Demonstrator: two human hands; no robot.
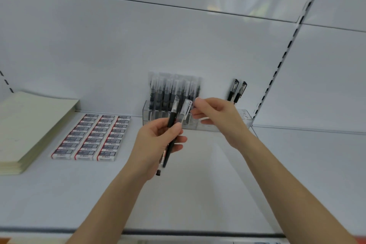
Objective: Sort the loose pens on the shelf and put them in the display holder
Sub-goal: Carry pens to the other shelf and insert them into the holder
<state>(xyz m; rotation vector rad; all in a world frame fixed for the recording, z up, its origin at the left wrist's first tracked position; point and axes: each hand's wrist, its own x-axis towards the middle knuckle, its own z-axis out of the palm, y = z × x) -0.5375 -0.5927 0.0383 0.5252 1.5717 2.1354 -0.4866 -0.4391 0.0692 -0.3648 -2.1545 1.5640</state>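
Observation:
My left hand (158,144) grips two black pens (170,125) with clear caps, their capped ends pointing up toward the back wall. My right hand (215,119) hovers just to their right, fingers curled, fingertips close to the cap of the right-hand pen (185,112); whether it touches is unclear. Behind both hands a clear display holder (223,125) stands against the back wall. Several capped black pens (174,89) fill its left part. Two black clip pens (236,90) stand upright in its right part.
Rows of boxed erasers (93,136) lie on the white shelf (198,194) to the left. A stack of pale green notebooks (29,125) sits at the far left. A slotted upright (277,69) runs up the back wall on the right.

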